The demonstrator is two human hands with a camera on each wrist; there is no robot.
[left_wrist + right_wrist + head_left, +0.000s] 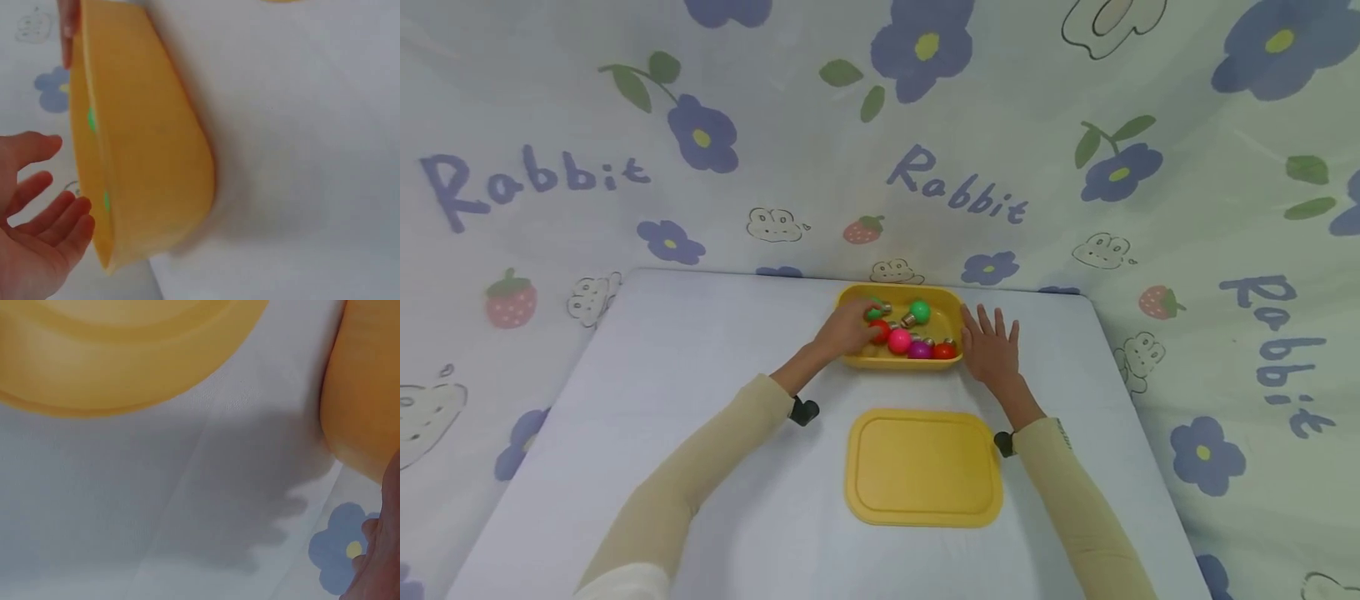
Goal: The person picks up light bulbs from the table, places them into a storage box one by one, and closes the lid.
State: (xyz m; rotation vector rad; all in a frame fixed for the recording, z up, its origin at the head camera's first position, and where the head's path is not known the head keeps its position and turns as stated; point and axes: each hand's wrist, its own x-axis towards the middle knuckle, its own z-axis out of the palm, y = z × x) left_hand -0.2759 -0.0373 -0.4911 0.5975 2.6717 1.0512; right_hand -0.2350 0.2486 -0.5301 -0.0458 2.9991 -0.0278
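Observation:
In the head view a yellow plastic box point(906, 364) holds several small coloured light bulbs with metal screw bases. Among them are a green bulb point(920, 312), a pink bulb point(900, 340), a purple bulb point(921, 350) and a red bulb point(945, 352). My left hand point(847, 327) reaches over the box's left end, its fingertips near another red bulb point(878, 332) and a second green one. The left wrist view shows that hand point(47, 231) with loosely bent, parted fingers and nothing between them. Fingers spread, my right hand point(992, 346) lies against the box's right end.
A yellow lid point(925, 468) lies flat on the white table point(760, 500), nearer to me than the box. Behind the table hangs a cloth point(820, 150) printed with flowers, strawberries and rabbits. Both wrists carry small black cameras.

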